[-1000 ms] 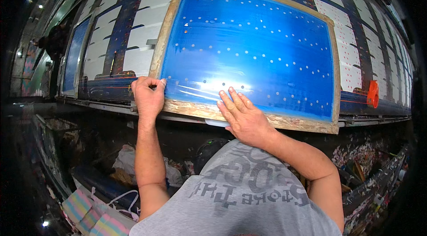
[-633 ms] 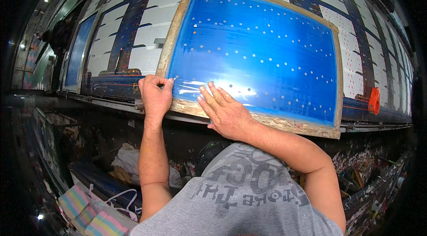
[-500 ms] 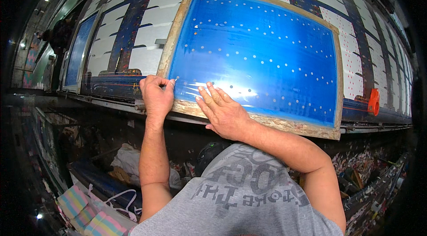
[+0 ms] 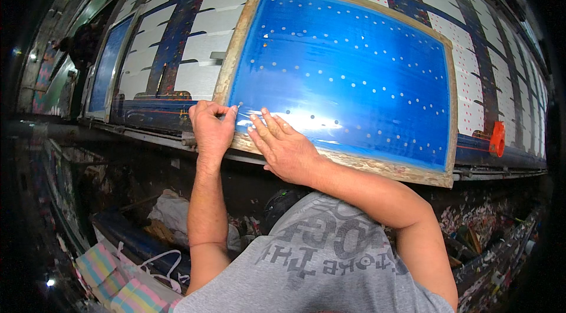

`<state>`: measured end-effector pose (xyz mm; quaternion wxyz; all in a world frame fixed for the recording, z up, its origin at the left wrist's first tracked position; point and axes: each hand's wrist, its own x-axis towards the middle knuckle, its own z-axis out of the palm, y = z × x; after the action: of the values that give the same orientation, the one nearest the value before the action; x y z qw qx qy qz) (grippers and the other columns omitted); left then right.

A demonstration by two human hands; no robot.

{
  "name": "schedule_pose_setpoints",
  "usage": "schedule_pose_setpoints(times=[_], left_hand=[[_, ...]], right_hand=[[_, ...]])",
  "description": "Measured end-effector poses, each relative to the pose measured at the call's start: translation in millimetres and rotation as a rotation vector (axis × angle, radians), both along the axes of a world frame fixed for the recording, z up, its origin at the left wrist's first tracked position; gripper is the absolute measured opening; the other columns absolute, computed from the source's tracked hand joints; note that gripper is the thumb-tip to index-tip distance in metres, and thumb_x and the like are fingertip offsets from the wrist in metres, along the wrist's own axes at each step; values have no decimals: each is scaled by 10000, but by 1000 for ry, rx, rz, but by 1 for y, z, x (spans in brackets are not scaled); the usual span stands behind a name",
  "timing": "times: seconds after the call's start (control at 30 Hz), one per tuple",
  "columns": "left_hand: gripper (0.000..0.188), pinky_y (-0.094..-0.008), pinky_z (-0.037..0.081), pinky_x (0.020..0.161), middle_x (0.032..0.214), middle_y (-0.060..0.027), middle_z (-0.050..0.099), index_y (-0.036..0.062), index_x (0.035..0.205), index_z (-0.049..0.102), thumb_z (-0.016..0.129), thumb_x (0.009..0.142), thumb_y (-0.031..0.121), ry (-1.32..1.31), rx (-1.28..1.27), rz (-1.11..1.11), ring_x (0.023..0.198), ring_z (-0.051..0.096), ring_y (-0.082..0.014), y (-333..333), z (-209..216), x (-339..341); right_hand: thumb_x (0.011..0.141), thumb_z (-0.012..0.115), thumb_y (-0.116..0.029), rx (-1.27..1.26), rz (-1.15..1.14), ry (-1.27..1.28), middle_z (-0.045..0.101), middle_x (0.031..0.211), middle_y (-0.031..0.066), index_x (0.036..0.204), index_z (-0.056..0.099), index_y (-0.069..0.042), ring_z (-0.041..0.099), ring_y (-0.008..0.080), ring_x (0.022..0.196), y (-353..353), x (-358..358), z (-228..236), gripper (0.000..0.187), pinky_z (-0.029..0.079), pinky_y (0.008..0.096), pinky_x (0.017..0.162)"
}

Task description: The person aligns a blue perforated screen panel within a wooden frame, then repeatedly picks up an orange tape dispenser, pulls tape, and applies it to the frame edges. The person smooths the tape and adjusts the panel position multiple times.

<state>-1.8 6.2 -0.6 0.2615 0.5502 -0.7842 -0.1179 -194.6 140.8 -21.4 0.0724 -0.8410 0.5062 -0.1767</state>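
A screen printing frame (image 4: 354, 65) with a blue dotted mesh and a worn wooden rim lies in front of me. At its near left corner my left hand (image 4: 213, 127) is closed in a pinch, thumb against fingertips, on what looks like the edge of a clear film (image 4: 245, 117). Fine shiny creases run across the film between my two hands. My right hand (image 4: 286, 149) lies with fingers stretched out, its fingertips on the film and its palm over the near wooden rim.
The frame rests on a long printing table holding rows of white pieces (image 4: 208, 33), some with red dots (image 4: 457, 62). An orange clamp-like thing (image 4: 497, 139) sits at the right edge. Another blue screen (image 4: 109, 68) stands left. A dark figure (image 4: 82, 44) is beyond it.
My right hand has slid left along the near edge, closer to my left hand. The left hand keeps its pinch at the corner; the view has shifted slightly.
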Motion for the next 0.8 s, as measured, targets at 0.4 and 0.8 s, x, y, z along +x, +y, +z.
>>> schedule_pose_setpoints(times=[0.4,0.8], left_hand=[[174,-464,498,998,991,-106,706,28,833,816,945,804,141,64,-50,0,1075,617,-321,1,-10,5],[312,-437,564,1013,1144,-181,781,-17,1221,797,796,995,198,152,130,145,1103,737,-325,-16,-17,29]], right_hand=[[1079,526,-210,-133,-39,28,443,1705,340,1581,556,76,408,491,1615,-19,33,-14,579,319,557,1345],[1090,517,-202,-108,-23,48,423,1716,343,1619,495,89,377,499,1629,-20,32,-13,604,312,565,1348]])
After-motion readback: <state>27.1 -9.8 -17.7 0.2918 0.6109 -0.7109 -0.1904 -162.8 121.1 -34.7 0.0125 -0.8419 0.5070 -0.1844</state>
